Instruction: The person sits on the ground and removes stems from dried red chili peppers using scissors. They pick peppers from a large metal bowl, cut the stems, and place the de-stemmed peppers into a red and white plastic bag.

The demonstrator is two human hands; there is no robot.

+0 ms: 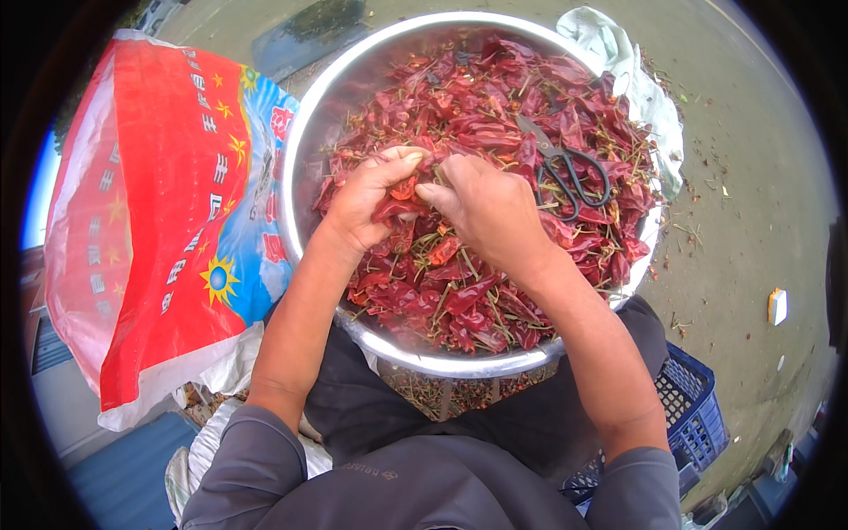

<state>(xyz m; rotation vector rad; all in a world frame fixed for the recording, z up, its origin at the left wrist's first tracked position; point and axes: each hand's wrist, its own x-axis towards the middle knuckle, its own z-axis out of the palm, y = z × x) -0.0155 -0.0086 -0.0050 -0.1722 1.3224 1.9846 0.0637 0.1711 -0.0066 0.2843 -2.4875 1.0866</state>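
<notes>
A wide metal basin (pixel 314 115) full of dried red chili peppers (pixel 477 291) stands in front of me. Over its middle, my left hand (pixel 369 196) has its fingers closed around a dried red chili (pixel 402 205). Right beside it, my right hand (pixel 486 208) is curled, its thumb and fingers closed against the same chili; the fingertips are partly hidden. Black-handled scissors (pixel 565 172) lie on the peppers to the right of my right hand, their blades pointing toward the far side. Green and tan stems are mixed among the peppers.
On the left a large red, blue and white woven sack (pixel 168 221) stands beside the basin. A pale sack (pixel 649 106) hangs at its far right rim. A blue plastic basket (pixel 698 424) sits at the lower right. A small white and orange packet (pixel 777 306) lies on the ground.
</notes>
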